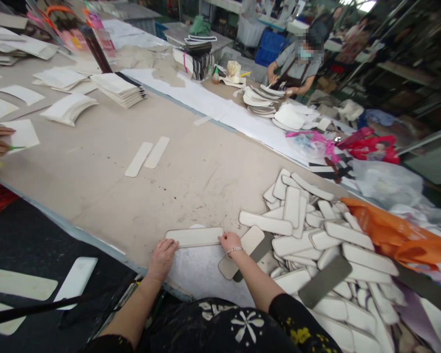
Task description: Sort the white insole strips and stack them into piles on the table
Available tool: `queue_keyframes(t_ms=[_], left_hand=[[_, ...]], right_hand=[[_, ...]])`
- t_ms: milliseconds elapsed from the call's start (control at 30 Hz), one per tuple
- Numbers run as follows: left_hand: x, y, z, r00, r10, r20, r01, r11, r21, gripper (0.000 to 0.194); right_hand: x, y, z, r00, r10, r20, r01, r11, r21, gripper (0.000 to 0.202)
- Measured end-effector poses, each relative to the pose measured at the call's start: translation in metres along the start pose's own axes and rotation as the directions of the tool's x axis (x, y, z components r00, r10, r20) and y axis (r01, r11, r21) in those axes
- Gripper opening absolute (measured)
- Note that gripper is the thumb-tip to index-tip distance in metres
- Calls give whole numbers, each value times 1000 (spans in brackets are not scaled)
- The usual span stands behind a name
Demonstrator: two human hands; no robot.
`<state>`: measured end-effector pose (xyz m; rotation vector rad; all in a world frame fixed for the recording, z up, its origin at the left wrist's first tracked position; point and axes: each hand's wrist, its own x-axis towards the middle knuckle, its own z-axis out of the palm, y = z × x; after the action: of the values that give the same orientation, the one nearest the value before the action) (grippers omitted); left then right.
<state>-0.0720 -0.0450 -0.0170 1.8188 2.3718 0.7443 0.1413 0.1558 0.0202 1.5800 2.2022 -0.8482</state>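
One long surface (106, 171) carries a heap (316, 235) of pale strips at right. Just left of it lies a single strip (194, 237), pinned flat between both hands: left hand (162, 256) fingertips at one end, right hand (230, 242) seemingly pressing the other.

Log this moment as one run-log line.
left hand: on strip's left end | right hand: on right end | strip: flat on table | pile of strips: right
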Motion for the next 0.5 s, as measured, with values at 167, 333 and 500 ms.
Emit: queue_keyframes(t_ms=[167,333,500], left_hand=[[0,-2,0,1000,9,1,-9,1000,-6,27],[-3,-8,3,997,68,22,-68,997,36,28],[-2,-8,1,995,84,47,-87,995,56,30]], right_hand=[[-2,-4,-4,1000,8,6,-8,1000,-24,27],[-6,-2,-16,1000,-1,-12,0,997,-80,29],[-27,-15,-20,980,-141,-143,124,985,-120,38]])
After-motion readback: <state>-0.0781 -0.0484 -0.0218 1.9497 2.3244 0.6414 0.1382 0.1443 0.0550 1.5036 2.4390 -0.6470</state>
